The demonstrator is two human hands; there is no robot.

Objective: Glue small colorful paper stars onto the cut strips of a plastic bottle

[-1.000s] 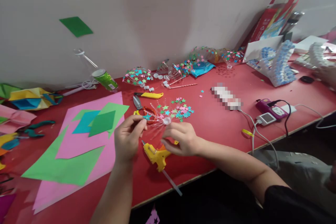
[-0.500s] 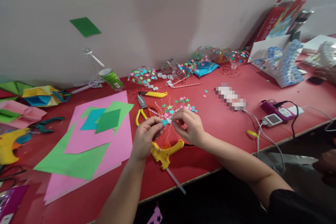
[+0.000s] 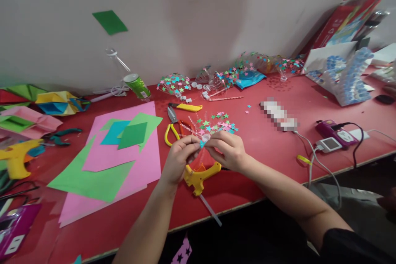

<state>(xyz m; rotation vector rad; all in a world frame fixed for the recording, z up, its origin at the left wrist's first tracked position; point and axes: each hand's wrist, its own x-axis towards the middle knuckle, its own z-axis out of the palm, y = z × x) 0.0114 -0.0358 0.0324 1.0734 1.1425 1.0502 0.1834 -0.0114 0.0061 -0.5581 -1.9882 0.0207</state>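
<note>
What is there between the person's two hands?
In the head view, a small blue star sits between the left hand and the right hand, with a whitish round piece beside it; whether star and piece touch is unclear.

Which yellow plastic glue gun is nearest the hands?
The yellow glue gun below the left hand and right hand, its whitish stick poking out; the other gun lies far left.

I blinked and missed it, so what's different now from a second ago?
The left hand carried the blue star rightward to the right hand, which moved forward from over the glue gun to meet it; whether it grips anything is unclear. The glue gun, shears and pink paper stayed put.
</note>
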